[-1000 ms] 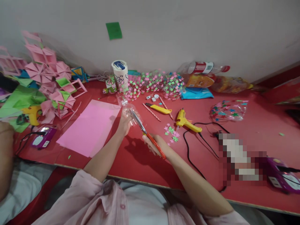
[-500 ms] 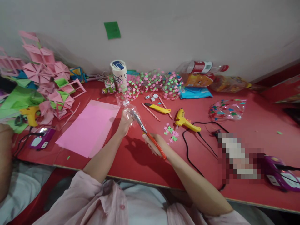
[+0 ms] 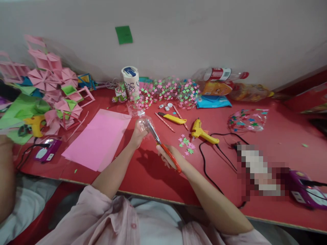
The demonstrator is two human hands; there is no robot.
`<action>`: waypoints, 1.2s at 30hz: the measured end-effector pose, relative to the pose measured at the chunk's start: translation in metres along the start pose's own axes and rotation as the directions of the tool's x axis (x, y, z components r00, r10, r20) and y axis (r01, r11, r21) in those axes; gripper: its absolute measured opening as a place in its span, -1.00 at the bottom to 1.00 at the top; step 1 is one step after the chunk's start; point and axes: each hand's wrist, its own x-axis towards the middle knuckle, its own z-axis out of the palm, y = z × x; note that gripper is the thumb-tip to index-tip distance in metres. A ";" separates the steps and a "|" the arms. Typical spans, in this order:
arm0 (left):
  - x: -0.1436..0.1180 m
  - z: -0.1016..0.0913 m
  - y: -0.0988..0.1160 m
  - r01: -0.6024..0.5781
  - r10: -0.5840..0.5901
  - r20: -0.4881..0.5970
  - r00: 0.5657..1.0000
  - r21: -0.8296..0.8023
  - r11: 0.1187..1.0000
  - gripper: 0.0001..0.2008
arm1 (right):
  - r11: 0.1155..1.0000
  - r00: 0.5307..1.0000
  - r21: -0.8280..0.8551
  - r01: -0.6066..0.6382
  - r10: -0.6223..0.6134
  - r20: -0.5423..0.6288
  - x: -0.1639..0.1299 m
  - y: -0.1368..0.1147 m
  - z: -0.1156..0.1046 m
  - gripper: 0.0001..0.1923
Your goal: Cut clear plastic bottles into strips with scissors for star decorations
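Your left hand (image 3: 138,134) grips a clear, crinkled plastic bottle piece (image 3: 143,121), held above the red table (image 3: 153,173). Your right hand (image 3: 170,157) clasps red-handled scissors (image 3: 163,148), whose steel blades touch the plastic. Loose paper stars (image 3: 186,143) lie just right of your right hand; a pink sheet (image 3: 98,139) lies left of your left.

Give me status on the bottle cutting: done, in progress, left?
Done: star-covered clear pieces lie by the wall, loose paper stars already cut. In hand: left hand holds a clear plastic bottle piece; right hand works red-handled scissors, blades at the plastic. Left: this piece shows no stars; the glue gun lies untouched.
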 end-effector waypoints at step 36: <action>0.002 -0.001 0.006 -0.086 0.076 0.108 0.991 0.089 0.992 -0.50 | 0.982 0.987 -0.109 -0.156 0.151 -0.055 -0.004 -0.014 -0.010 -0.51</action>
